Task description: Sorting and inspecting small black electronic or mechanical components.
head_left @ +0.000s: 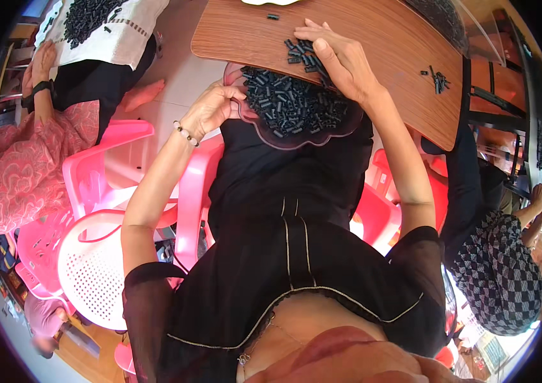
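Observation:
My left hand (210,110) pinches the left rim of a translucent pinkish bowl (306,142) with a scalloped edge. The bowl rests at my lap, partly under the near edge of the brown wood-grain table (392,48). Many small black cylindrical parts (293,105) fill it. On the table my right hand (351,67) lies with its fingers stretched out, beside a small pile of the same black parts (299,52) at the edge just over the bowl. Part of this pile is hidden by the hand.
More black parts (438,81) lie at the table's right, and a single one (273,17) lies near its far edge. A white object (264,2) shows at the top. Pink plastic chairs (197,198) stand at my left. Co-workers sit on both sides; the left one has a white cloth (140,25) holding black parts.

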`<state>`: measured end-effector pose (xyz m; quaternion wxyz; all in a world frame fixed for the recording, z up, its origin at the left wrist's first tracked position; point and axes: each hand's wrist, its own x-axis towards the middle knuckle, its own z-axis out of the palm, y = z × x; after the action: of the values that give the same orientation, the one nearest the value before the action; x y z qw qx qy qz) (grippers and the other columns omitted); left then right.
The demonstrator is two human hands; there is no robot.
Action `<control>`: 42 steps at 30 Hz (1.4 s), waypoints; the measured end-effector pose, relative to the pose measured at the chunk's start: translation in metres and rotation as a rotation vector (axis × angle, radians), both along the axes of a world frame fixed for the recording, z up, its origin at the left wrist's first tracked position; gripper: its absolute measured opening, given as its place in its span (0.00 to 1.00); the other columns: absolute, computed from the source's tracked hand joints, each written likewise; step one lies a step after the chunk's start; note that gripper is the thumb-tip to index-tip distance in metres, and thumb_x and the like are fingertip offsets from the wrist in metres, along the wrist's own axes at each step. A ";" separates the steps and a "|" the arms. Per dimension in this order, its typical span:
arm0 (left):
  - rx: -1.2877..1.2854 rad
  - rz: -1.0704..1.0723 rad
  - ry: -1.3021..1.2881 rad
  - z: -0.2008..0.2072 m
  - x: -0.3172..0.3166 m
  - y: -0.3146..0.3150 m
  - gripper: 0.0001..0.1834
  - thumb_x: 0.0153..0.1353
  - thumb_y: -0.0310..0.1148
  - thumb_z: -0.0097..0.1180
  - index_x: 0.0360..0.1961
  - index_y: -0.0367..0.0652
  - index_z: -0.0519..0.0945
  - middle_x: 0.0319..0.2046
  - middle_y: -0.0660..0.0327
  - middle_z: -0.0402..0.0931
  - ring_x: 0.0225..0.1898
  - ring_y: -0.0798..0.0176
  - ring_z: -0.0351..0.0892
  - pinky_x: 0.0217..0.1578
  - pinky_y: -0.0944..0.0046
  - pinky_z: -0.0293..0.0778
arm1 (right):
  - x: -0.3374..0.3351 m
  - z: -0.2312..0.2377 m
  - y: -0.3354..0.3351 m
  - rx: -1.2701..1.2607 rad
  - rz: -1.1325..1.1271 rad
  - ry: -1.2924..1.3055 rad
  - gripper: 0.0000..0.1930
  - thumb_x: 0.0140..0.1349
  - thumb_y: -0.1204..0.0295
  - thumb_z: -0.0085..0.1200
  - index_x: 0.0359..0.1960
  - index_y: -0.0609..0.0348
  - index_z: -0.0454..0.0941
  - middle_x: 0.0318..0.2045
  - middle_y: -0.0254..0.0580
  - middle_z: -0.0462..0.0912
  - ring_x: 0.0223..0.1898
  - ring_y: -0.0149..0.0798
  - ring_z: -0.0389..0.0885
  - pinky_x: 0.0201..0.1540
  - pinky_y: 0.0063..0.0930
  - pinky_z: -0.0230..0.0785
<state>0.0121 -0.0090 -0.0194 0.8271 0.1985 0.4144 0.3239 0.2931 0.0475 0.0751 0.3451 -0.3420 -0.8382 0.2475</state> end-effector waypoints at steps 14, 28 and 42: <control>-0.013 0.002 -0.004 0.023 0.010 -0.002 0.31 0.55 0.16 0.48 0.62 0.42 0.64 0.43 0.62 0.75 0.35 0.65 0.80 0.41 0.57 0.81 | -0.011 0.002 -0.047 -0.190 -0.063 0.178 0.33 0.73 0.48 0.25 0.47 0.65 0.78 0.48 0.55 0.80 0.63 0.58 0.66 0.69 0.50 0.47; -0.003 0.015 -0.004 0.028 0.008 -0.010 0.28 0.55 0.16 0.47 0.59 0.41 0.66 0.43 0.64 0.72 0.35 0.69 0.76 0.39 0.58 0.81 | -0.038 0.012 -0.027 0.104 0.022 -0.075 0.24 0.70 0.56 0.40 0.54 0.66 0.73 0.57 0.57 0.72 0.65 0.55 0.62 0.69 0.47 0.50; -0.013 0.046 0.062 0.032 0.005 -0.020 0.26 0.55 0.16 0.47 0.58 0.42 0.67 0.38 0.67 0.73 0.35 0.71 0.76 0.40 0.60 0.81 | -0.049 -0.009 -0.018 0.123 -0.024 -0.147 0.23 0.69 0.57 0.41 0.50 0.67 0.75 0.55 0.58 0.74 0.62 0.55 0.66 0.67 0.47 0.55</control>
<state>0.0173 -0.0285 0.0129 0.8075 0.1937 0.4461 0.3337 0.2440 0.0296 0.0658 0.3060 -0.3474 -0.8707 0.1658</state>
